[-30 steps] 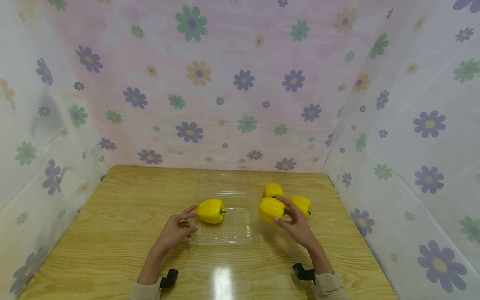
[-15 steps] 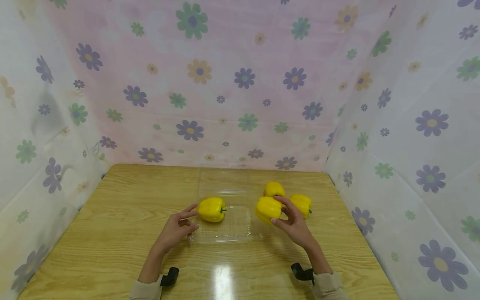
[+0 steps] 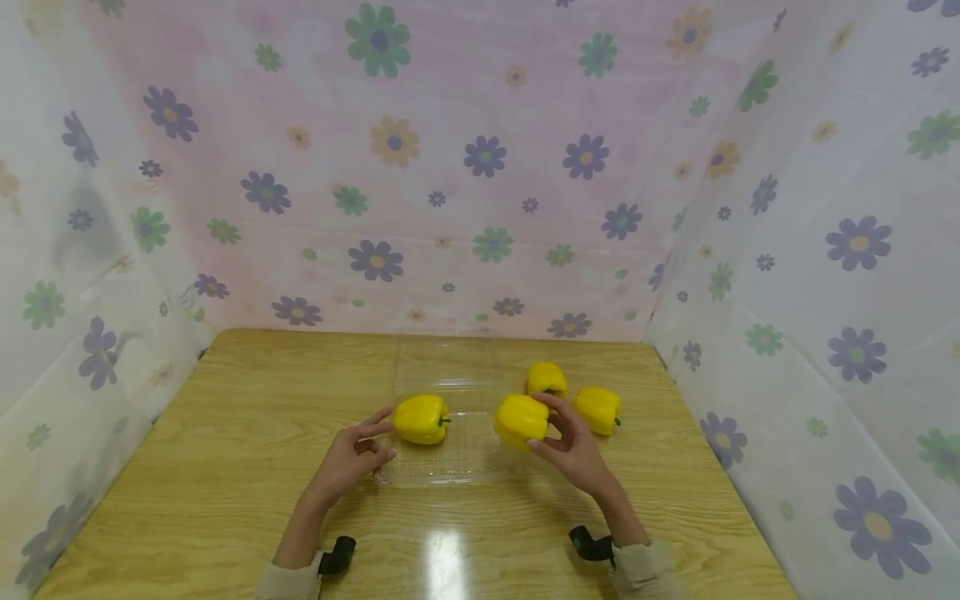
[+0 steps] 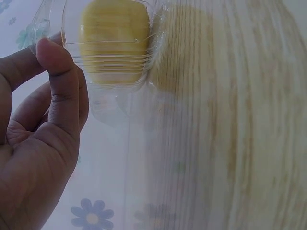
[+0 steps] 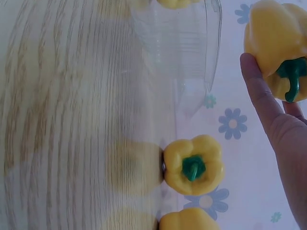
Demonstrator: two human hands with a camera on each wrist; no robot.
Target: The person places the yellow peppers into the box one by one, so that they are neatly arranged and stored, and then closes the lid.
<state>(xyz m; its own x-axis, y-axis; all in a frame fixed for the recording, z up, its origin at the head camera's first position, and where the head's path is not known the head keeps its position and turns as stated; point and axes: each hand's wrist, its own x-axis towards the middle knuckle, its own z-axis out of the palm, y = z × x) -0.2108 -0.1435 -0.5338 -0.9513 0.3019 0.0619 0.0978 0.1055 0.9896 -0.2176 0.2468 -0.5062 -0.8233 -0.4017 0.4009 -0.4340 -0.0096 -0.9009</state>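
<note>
My right hand [image 3: 573,450] grips a yellow bell pepper [image 3: 521,420] between thumb and fingers, at the right side of a clear plastic container [image 3: 474,454]. In the right wrist view this pepper [image 5: 276,36] is held up off the table, its green stem showing. The container's hinged lid [image 3: 446,358] lies folded back toward the wall. Another yellow bell pepper [image 3: 421,419] lies in the left part of the container. At the container's left edge, my left hand [image 3: 347,458] pinches the rim; the left wrist view shows thumb and fingers [image 4: 58,60] on the clear plastic.
Two more yellow bell peppers rest on the wooden table [image 3: 262,433] to the right: one farther back [image 3: 546,379], one nearer the side [image 3: 597,411]. Flower-patterned cloth [image 3: 442,167] walls the table at the back and both sides.
My right hand has moved left with its bell pepper, away from the two on the table and up to the container's right edge. The left hand has stayed at the rim.
</note>
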